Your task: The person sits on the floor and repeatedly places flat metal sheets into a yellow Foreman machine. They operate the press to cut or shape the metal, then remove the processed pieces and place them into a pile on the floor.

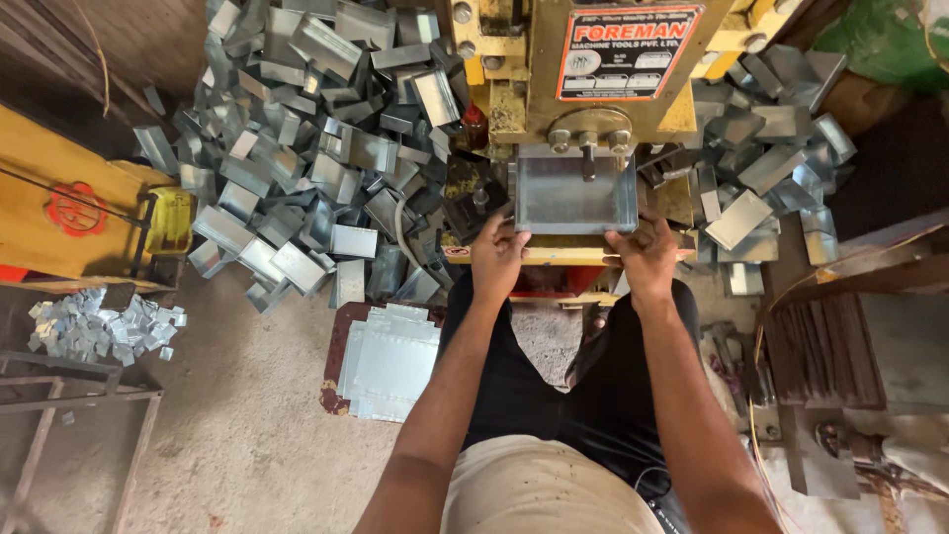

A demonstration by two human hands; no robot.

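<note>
Hands meet at the near edge of a shiny metal tray [576,194] that sits under the head of a yellow press [583,89]. The left hand [497,255] pinches the tray's near left corner, fingers curled over the lip, and the right hand [644,255] does the same at the near right corner, so each hand is closed on the tray and keeps it square against the machine. I judge the two-corner grip is there to stop the sheet from twisting under the tool, with the fingers kept on the near edge, away from the ram just beyond them.

Beyond and to the left of the left hand, a big heap of folded metal pieces [306,148] spreads across the floor; a smaller heap [771,148] lies beyond and to the right of the right hand. Below the left forearm, a stack of flat blanks [390,361] rests on the floor, close to the person's knee. Farther left sits a little pile of small offcuts [104,326].

Room is tight: the tray's side walls nearly touch the press frame, and open space lies only toward the person's lap.
</note>
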